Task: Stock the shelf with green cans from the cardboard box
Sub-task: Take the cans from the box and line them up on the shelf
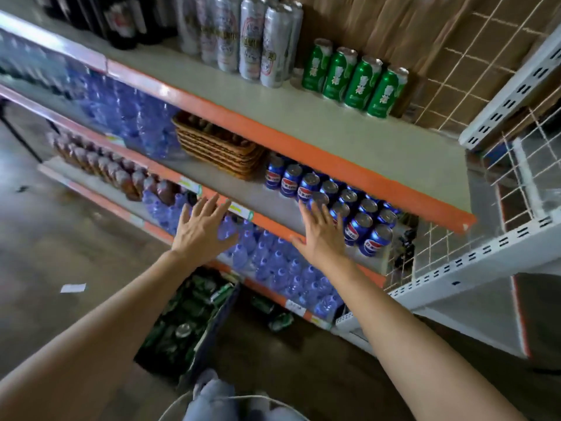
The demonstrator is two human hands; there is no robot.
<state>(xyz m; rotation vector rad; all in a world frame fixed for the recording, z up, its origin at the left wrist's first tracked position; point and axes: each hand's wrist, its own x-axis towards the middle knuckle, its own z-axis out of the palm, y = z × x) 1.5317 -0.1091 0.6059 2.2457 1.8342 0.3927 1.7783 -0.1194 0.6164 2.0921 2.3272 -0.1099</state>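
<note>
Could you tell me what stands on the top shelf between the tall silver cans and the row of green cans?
Nothing: in the head view a short stretch of bare top shelf separates the tall silver cans from the four green cans.

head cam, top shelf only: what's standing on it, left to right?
Dark bottles → tall silver cans → row of four green cans, then bare shelf to the right end.
</note>
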